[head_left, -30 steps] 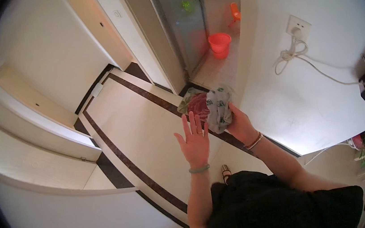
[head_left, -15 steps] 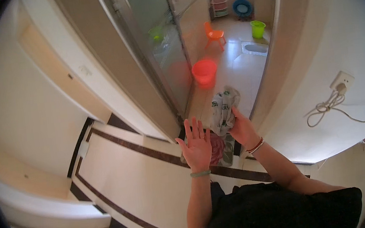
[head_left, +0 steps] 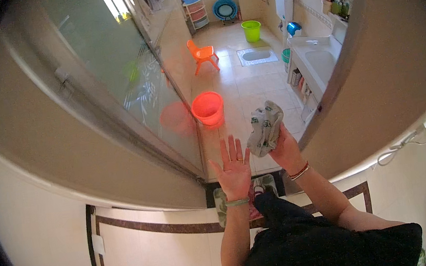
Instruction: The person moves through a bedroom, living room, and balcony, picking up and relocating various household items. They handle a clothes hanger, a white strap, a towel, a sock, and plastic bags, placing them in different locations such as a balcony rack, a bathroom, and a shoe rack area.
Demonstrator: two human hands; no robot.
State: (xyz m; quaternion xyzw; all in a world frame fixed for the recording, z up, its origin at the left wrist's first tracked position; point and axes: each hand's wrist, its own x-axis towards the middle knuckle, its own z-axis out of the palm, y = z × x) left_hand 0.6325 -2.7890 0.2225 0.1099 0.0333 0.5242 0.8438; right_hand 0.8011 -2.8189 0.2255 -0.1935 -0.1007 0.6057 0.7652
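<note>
In my right hand [head_left: 287,152] I hold a bunched light-grey cloth [head_left: 265,128] with small dark green prints. The fingers are mostly hidden behind it, and the thumb lies along its right side. My left hand [head_left: 235,171] is held up just left of the cloth, palm toward me and fingers spread, with nothing in it. Its fingertips are close to the cloth's lower left side; whether they touch is hard to tell. Beyond both hands, a red bucket [head_left: 208,109] stands on the bathroom floor [head_left: 226,87].
A glass door [head_left: 124,72] lines the left of the doorway. Inside are an orange chair [head_left: 204,54], a green bucket [head_left: 252,32], a squat toilet [head_left: 258,55] and a washbasin [head_left: 320,62]. At the back stand a tiered rack [head_left: 197,16] and blue basin [head_left: 225,8]. A patterned mat [head_left: 223,211] lies underfoot.
My view has turned right and moved nearer the doorway, so the washbasin now shows. A foot is now on the mat. The right hand still holds the cloth; the left stays spread.
</note>
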